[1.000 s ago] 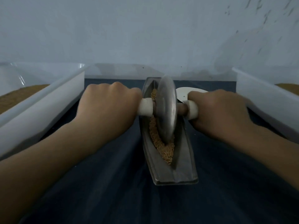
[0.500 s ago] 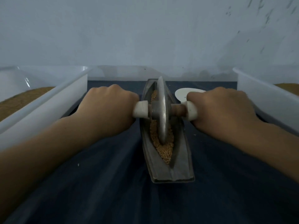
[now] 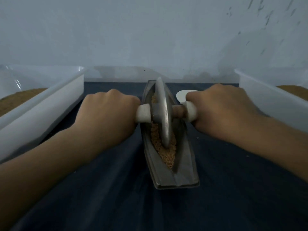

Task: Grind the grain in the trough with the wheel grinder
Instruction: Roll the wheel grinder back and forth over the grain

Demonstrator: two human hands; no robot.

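- Head view: we see our left hand [image 3: 106, 117] curled into a fist round the left end of the wheel grinder [image 3: 164, 112]. The fingers are wrapped under and out of sight, with the knuckles up.
- Only the white end piece [image 3: 144, 113] of that handle shows, sticking out of the fist just beside the wheel.
- Our right hand [image 3: 221, 114] is closed the same way round the right end. Its white end piece [image 3: 190, 112] and a short stretch of brown axle [image 3: 178, 111] show between the fist and the wheel.
- The wheel grinder is a grey metal disc standing on edge, tilted a little to the left. Its lower rim is down in the grain [image 3: 168, 154].
- The grain lies in the groove of the trough [image 3: 183, 172], a long, grey, boat-shaped piece running away from us. Most of the grain sits on the near side of the wheel, and a little shows behind it.
- The trough rests on the tabletop [image 3: 100, 189], on a dark blue cloth, between our two forearms.
- A white tub [image 3: 41, 100] stands to the left and another white tub [image 3: 266, 97] to the right. Each holds brown material that we cannot make out finely.
- A small white round object [image 3: 180, 95] lies on the cloth behind our right hand, partly hidden by it.
- A pale wall [image 3: 150, 30] closes the far side.
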